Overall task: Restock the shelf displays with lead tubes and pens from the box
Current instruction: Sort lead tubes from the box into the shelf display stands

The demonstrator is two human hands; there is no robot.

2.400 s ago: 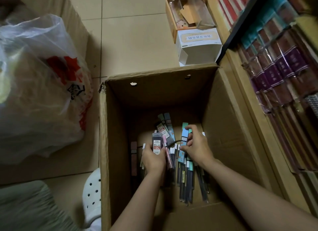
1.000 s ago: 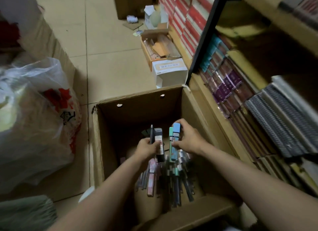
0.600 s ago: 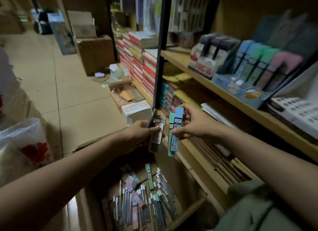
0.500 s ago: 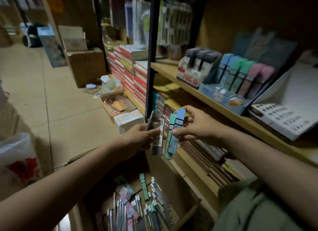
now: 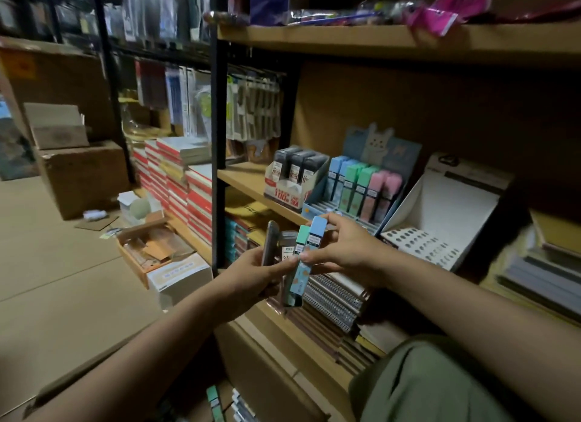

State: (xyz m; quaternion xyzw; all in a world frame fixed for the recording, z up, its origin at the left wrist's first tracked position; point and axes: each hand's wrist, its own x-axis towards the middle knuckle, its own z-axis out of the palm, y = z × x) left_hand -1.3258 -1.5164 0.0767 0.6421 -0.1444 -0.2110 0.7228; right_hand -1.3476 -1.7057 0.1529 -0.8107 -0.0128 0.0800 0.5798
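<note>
Head view, centre frame: left hand (image 5: 256, 272) pinches two grey lead tubes (image 5: 273, 245); right hand (image 5: 341, 253) pinches two pastel lead tubes (image 5: 309, 253), one green-capped, one blue-capped. Beyond, on the shelf (image 5: 248, 178), three dark tubes (image 5: 295, 165) fill one display, six pastel tubes (image 5: 361, 185) another.

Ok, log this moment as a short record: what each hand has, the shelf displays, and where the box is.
left hand: grips dark grey lead tubes
right hand: pinches a green-capped and a blue-capped pastel lead tube
dark display: red-and-white carton of black tubes on the wooden shelf
pastel display: blue tray of blue, green and pink tubes, beside the carton
white display stand: holes unfilled
cardboard box: below the hands
</note>
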